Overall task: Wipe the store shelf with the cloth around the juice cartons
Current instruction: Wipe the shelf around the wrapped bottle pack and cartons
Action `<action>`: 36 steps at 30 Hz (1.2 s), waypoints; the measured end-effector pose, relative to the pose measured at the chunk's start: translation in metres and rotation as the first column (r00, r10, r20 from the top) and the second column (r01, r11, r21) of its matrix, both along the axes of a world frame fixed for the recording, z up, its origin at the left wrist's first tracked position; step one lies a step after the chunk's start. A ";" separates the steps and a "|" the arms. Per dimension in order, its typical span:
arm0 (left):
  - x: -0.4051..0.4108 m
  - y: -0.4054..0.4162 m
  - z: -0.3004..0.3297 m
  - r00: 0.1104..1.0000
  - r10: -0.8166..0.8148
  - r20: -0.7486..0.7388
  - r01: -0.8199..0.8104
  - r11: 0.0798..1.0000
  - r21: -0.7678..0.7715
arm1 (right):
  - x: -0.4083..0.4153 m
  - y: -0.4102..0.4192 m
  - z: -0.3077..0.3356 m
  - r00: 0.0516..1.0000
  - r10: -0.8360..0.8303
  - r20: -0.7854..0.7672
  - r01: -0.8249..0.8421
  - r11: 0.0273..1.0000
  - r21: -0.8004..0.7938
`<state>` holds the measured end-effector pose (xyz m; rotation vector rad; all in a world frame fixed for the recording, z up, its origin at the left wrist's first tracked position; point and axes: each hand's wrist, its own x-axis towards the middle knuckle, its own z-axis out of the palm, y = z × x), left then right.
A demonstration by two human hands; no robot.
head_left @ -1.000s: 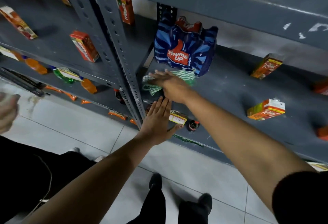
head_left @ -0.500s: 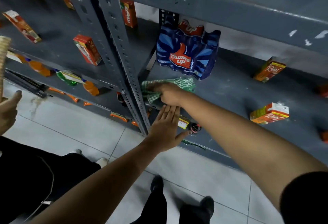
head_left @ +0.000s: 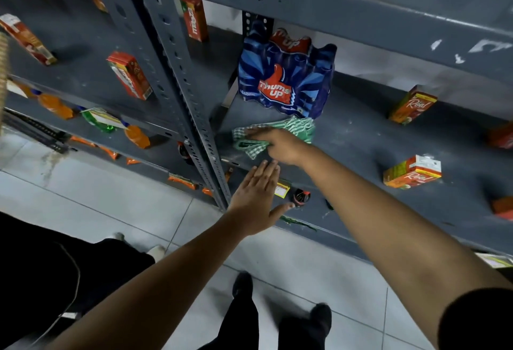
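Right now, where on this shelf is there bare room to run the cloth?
Bare shelf lies between the Thums Up pack and the two Real cartons. It is crowded at the upright post, where the right hand presses the cloth.

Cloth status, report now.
Right hand presses cloth on shelf. Left hand open at shelf edge. Soda pack directly behind cloth.
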<state>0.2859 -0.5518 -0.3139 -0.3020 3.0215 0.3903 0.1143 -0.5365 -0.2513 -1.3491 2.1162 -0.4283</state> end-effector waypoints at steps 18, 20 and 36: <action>0.060 -0.042 0.008 0.958 0.280 -0.062 -0.275 0.958 0.074 | 0.030 0.016 -0.015 0.988 0.087 -0.129 -0.097 0.993 -0.073; 0.065 -0.052 0.011 0.963 0.254 -0.090 -0.249 0.966 0.067 | 0.043 0.024 -0.007 0.982 0.142 -0.129 -0.149 0.988 -0.045; 0.029 -0.034 0.003 0.996 0.087 -0.032 -0.087 0.996 0.001 | 0.022 0.097 -0.002 0.984 -0.123 -0.127 0.123 0.992 -0.006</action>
